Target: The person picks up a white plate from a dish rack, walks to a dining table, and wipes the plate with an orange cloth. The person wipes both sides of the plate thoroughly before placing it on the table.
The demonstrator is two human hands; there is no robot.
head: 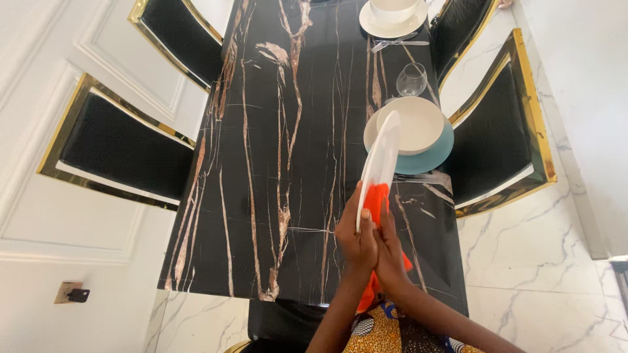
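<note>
Both hands are closing around the lower edge of a white plate (381,157), which is standing on its edge, tilted, above the near end of the surface (275,163). The left hand (355,238) is pinching the rim with the thumb on the side facing us, and the right hand (390,252) is pressing an orange cloth (376,199) against the other side of the plate. So neither grip is spread; each one is pressed on the plate or on the cloth.

Going from large to small: the surface is a long black marble top with brown and white veins, one only. I am counting four black chairs with gold frames, two on the left, such as this chair (121,147), and two on the right. On the surface two place settings are lying: the nearer one is a white bowl (418,124) on a white plate, on a teal mat (428,157), and the farther one (392,16) is a bowl on a plate, cut by the frame. One clear glass (412,80) is standing between them, near some cutlery (396,44).

I think the risk is a slip. The plate is being held only by its lower edge, so a strong wipe could turn it out of the fingers, and it could fall on the hard marble or hit the nearer bowl just beside its upper rim.
</note>
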